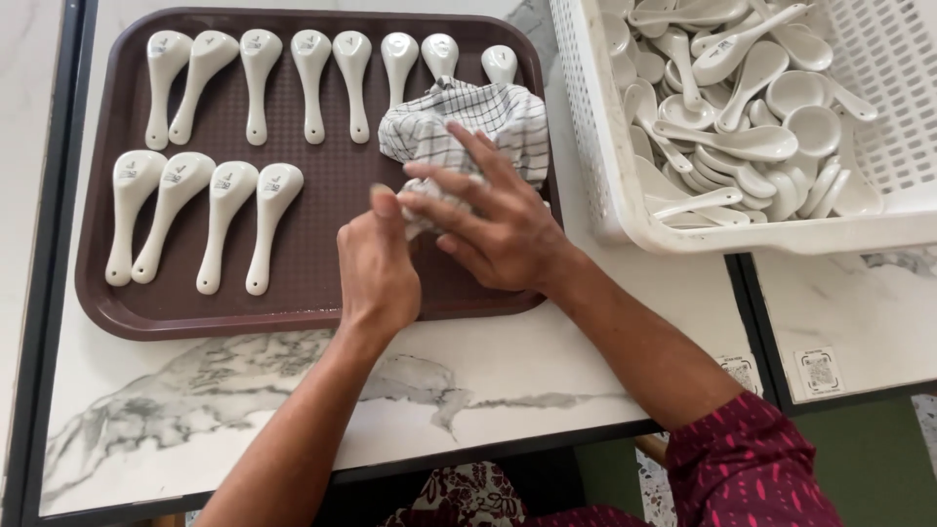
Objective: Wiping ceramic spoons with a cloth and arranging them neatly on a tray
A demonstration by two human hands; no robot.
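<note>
On the brown tray I count twelve white spoons laid out: eight along the far row, four nearer. Both hands work a checked cloth at the tray's right side. My left hand pinches it closed; my right hand wraps it, possibly around a spoon I can't see. One white basket holds many more spoons.

Both hands grip checked cloth over brown tray.
</note>
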